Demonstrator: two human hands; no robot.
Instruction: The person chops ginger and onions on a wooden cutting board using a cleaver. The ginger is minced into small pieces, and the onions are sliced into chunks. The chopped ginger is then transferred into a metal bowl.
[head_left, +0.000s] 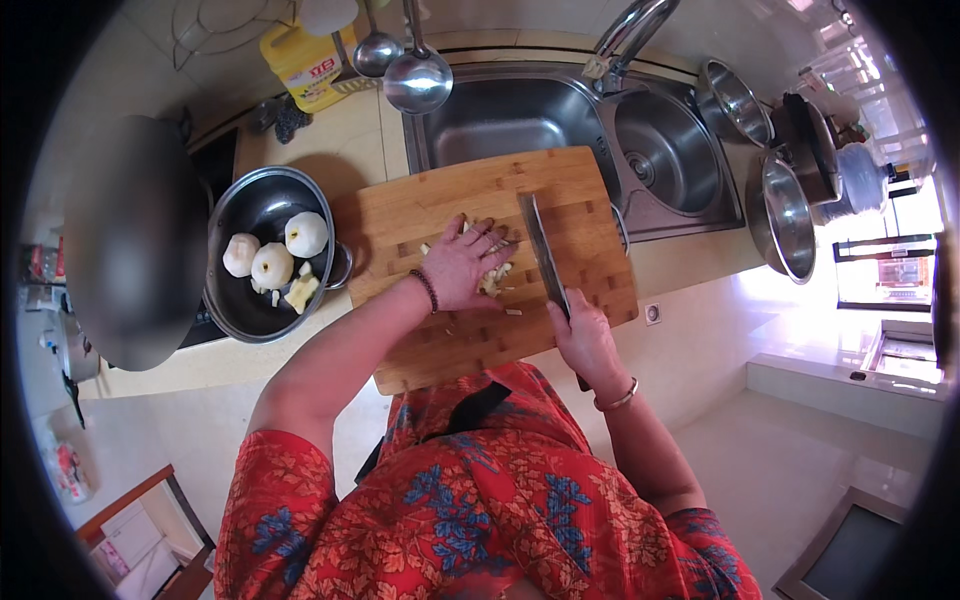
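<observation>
My left hand (466, 266) lies palm down with spread fingers on small pale chopped pieces (493, 281) in the middle of a wooden cutting board (420, 337). What its palm covers is hidden. In my right hand (585, 334) is the handle of a cleaver (545, 247), its blade held on edge over the board, to the right of the pieces and apart from my left hand. Left of the board, a dark metal pan (247, 315) holds several whole peeled pale, round vegetables or fruits (272, 265) and an irregular cut chunk (302, 291).
Behind the board is a double steel sink (517, 112) with a faucet (626, 37); the board overlaps its front edge. Steel bowls (787, 217) stand at the right. Ladles (418, 81) hang at the back near a yellow jug (307, 67). A large dark blurred object (135, 247) is at the left.
</observation>
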